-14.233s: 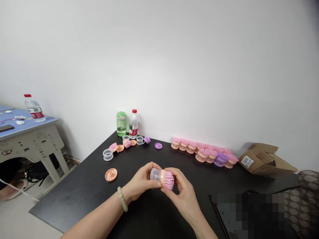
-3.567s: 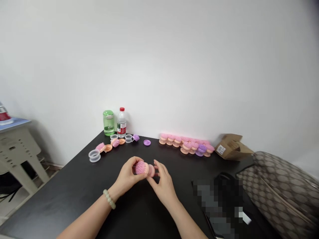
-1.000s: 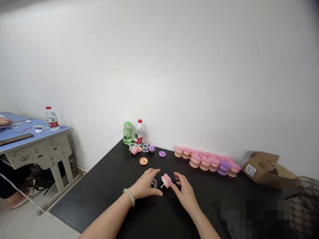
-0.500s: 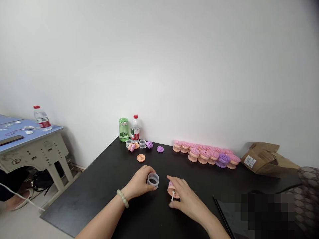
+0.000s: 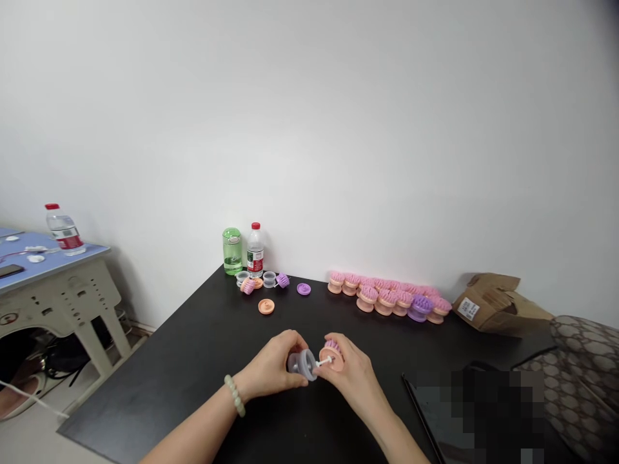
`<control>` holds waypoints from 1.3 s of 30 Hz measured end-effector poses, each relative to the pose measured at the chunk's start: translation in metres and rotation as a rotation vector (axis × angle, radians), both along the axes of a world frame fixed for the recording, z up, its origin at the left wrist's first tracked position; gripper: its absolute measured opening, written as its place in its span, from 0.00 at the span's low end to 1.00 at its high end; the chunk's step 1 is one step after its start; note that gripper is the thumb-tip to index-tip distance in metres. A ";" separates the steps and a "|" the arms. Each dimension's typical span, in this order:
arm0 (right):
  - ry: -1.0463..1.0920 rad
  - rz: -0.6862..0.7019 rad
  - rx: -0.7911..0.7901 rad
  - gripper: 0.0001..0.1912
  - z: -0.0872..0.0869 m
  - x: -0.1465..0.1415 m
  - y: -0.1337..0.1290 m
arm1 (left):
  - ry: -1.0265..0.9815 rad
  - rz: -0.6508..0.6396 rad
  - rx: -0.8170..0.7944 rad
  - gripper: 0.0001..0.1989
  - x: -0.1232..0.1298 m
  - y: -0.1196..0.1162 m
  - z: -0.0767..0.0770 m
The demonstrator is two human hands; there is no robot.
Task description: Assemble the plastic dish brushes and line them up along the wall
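- At far left, a pale desk with a blue top (image 5: pixel 48 259) carries a water bottle (image 5: pixel 64 231) with a red cap.
- On the black tabletop (image 5: pixel 145 393), a green bottle (image 5: pixel 232 251) and a second water bottle (image 5: pixel 255 250) stand by the wall, with a loose cluster of small cups and brush parts at their feet.
- Just in front, a peach disc (image 5: pixel 265 307) lies alone; a purple disc (image 5: pixel 304 289) lies further right.
- The left hand (image 5: pixel 269 364), with a pale beaded bracelet (image 5: pixel 235 395) on its wrist, is curled closed around a clear plastic cup (image 5: pixel 302 364), gripping it on its side.
- What just changed: the cup and the brush head, apart half a second ago, now meet at the centre of the tabletop, held up off its surface.
- A white pin (image 5: pixel 323 363) sticks out of the peach back of a pink-bristled brush head (image 5: pixel 331 358), pointing at the cup's open end (whether its tip is inside the cup is hard to tell).
- The right hand (image 5: pixel 354 368) is closed around that brush head, fingers wrapping its edge.
- Further right, a long row of finished-looking pink brushes (image 5: pixel 387 298) lines the wall, then a flattened cardboard box (image 5: pixel 493 306) and a patterned bag (image 5: pixel 575 361).
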State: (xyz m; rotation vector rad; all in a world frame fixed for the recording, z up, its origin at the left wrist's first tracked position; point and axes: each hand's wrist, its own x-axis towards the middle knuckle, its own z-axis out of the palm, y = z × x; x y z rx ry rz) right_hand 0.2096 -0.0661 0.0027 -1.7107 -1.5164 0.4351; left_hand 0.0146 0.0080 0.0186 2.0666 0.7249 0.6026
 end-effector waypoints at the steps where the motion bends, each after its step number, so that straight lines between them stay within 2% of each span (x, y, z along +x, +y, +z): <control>1: 0.004 0.014 -0.003 0.24 -0.001 -0.001 0.000 | 0.004 -0.012 0.013 0.21 0.001 -0.003 0.002; 5: 0.061 0.094 -0.030 0.31 0.002 -0.004 -0.005 | 0.028 -0.022 0.032 0.21 0.002 -0.010 0.008; 9: 0.163 0.191 -0.051 0.32 0.010 -0.003 -0.011 | 0.025 -0.024 0.014 0.19 0.002 -0.012 0.010; 15: 0.588 0.416 -0.097 0.34 0.016 0.004 -0.013 | -0.021 0.031 -0.001 0.18 -0.001 -0.008 0.009; 18: 0.686 0.398 -0.139 0.28 0.016 0.005 -0.011 | -0.024 0.039 0.009 0.17 -0.002 -0.007 0.009; 23: 0.650 0.275 -0.054 0.26 0.007 0.003 -0.005 | 0.000 0.064 0.023 0.17 -0.001 -0.008 0.011; 29: 0.417 0.183 0.036 0.22 0.004 0.002 -0.004 | -0.055 0.053 0.083 0.19 -0.002 -0.009 0.012; 35: 0.349 0.217 0.107 0.21 0.011 -0.002 -0.010 | -0.118 0.053 0.047 0.20 -0.002 -0.007 0.007; 39: 0.324 0.268 0.174 0.20 0.012 -0.004 -0.012 | -0.122 0.047 0.055 0.20 -0.002 -0.008 0.009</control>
